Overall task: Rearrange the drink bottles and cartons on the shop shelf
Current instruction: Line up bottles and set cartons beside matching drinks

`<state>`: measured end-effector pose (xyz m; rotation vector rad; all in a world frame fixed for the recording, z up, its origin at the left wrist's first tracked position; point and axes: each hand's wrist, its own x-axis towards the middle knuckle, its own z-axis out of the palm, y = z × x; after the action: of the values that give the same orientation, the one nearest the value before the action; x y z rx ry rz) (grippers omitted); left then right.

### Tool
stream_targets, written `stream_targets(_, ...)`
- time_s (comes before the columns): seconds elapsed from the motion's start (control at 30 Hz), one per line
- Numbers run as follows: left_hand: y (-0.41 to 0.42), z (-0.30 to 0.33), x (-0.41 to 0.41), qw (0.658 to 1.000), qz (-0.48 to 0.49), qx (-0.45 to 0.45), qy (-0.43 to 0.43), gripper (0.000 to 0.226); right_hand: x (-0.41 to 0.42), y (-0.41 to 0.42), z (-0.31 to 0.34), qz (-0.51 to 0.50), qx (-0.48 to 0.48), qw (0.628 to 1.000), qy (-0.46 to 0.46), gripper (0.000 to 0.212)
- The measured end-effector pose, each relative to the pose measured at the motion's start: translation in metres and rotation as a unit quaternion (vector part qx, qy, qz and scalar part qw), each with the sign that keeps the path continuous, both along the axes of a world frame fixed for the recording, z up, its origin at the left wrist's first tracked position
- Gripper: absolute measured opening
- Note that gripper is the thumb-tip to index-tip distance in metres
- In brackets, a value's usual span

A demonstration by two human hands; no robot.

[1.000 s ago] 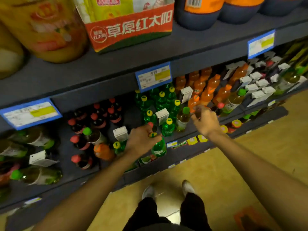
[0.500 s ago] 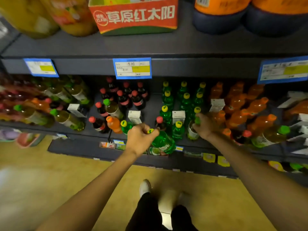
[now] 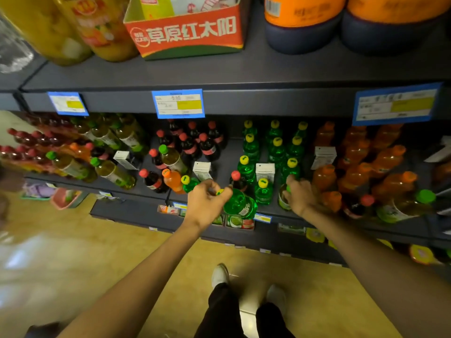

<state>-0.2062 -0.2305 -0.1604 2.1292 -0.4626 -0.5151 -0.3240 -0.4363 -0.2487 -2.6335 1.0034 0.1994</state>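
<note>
While left hand (image 3: 206, 200) grips green bottle (image 3: 240, 204) by neck, tilted past shelf (image 3: 219, 167) front edge, right hand (image 3: 301, 197) closes round pale bottle (image 3: 283, 200) standing beside orange bottles (image 3: 351, 172).

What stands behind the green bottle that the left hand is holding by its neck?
Behind the green bottle held by the left hand stand a red-capped dark bottle and a white carton, then more green bottles. The bottle hides the dark bottle's base.
</note>
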Motion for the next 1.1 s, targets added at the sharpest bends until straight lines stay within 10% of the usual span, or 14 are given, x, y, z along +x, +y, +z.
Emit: stream_targets(1.1, -0.119, -0.022, -0.037, 0.866, -0.425, 0.182, -0.193, 0.024, -0.148, 0.054, 0.033, -0.058, -0.011, 0.990, -0.126, 0.029)
